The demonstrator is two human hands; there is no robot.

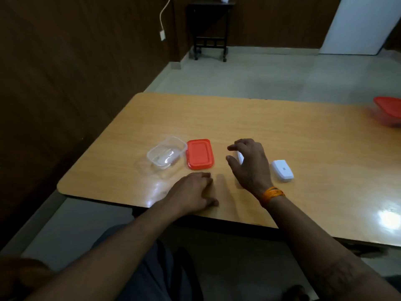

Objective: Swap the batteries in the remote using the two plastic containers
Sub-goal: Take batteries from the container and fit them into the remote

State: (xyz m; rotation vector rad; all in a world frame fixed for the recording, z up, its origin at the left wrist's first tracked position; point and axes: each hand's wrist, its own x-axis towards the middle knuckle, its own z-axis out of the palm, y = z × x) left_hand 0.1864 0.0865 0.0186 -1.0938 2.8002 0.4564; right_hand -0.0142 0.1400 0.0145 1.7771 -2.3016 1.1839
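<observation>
The clear box [166, 153] sits open at nine o'clock beside its orange lid [200, 154]. The left hand [193, 195] rests flat on the bench [303, 135], fingers loose. At three o'clock, the right hand [249, 162] curls over a white piece [240, 157], maybe the remote, not clearly gripping; the white cover [282, 170] lies beside it, so next comes grabbing it.

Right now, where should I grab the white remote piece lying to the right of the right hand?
Grip the white remote piece across its two long sides, coming from above. It lies flat on the table, angled, with open space all round it.

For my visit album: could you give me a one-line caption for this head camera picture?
Right hand reaches over a white object, beside an open clear container and its red lid on the table.
</observation>
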